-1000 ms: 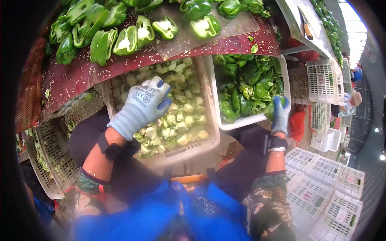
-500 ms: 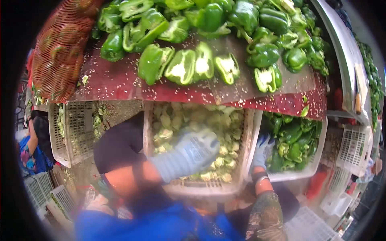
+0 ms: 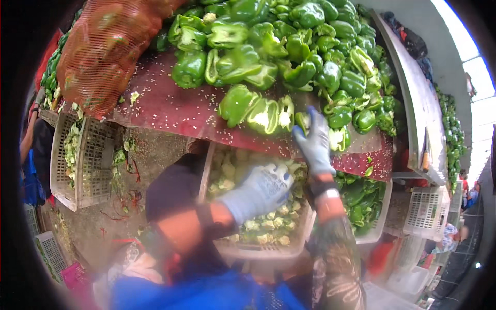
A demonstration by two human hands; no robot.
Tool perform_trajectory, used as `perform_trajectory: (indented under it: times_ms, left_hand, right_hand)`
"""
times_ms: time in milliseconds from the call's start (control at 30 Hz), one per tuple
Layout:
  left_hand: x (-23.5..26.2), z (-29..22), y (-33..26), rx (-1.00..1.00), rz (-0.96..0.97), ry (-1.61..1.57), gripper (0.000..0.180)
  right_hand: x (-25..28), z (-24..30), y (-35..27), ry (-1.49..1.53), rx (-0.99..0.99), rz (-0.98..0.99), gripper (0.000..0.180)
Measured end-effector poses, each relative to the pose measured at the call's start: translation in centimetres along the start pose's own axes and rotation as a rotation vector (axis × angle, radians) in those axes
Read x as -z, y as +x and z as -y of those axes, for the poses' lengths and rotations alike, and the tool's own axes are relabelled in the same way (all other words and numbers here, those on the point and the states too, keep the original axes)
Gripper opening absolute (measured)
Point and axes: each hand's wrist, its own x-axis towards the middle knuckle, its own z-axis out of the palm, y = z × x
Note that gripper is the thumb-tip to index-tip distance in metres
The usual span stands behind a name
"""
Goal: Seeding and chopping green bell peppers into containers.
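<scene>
My left hand [image 3: 261, 191], in a pale grey-blue glove, hovers over a crate [image 3: 279, 252] of pale green pepper cores [image 3: 266, 226]. Its fingers are curled closed; what they hold, if anything, is hidden. My right hand [image 3: 316, 144], gloved alike, reaches onto the dark red tabletop [image 3: 173, 116]. With thumb and fingers apart, it is at a cut green pepper half [image 3: 303, 121], partly covering it. More cut pepper halves [image 3: 264, 117] lie just left of that hand, white cores facing up.
Green peppers [image 3: 305, 44] are heaped at the back. A red mesh sack [image 3: 106, 57] stands at the left edge. Below the tabletop on the right is a crate of green peppers [image 3: 361, 204]. Another crate [image 3: 77, 188] sits at left; a knife [image 3: 425, 155] lies on the right-hand ledge.
My right hand has risen from the crate of green peppers to the pepper half on the tabletop. The left hand stays over the cores. The whole view has shifted.
</scene>
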Motion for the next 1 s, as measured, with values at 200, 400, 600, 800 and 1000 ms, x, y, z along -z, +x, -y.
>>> perform_trajectory:
  times_ms: [200, 400, 600, 800, 1000]
  left_hand:
    - [2.1, 2.4, -0.2, 0.297, -0.344, -0.151, 0.036]
    - [1.1, 1.9, 1.7, 0.197, -0.150, -1.283, 0.037]
    - [-1.0, -0.9, 0.1, 0.207, -0.003, -1.669, 0.034]
    - [-3.0, -4.2, -0.4, 0.136, -0.085, -1.467, 0.033]
    - [-1.6, -4.5, -0.1, -0.309, -0.252, -0.111, 0.041]
  right_hand:
    - [0.0, 0.5, -0.9, 0.234, -0.081, -0.054, 0.061]
    - [6.2, 7.9, -10.8, 0.145, 0.052, -0.014, 0.089]
    - [9.2, 9.1, -15.6, 0.912, -0.419, -0.129, 0.081]
    - [8.4, 8.3, -14.8, 1.722, -0.559, -0.540, 0.055]
    - [7.4, 4.5, -15.8, 2.001, -0.774, -0.376, 0.055]
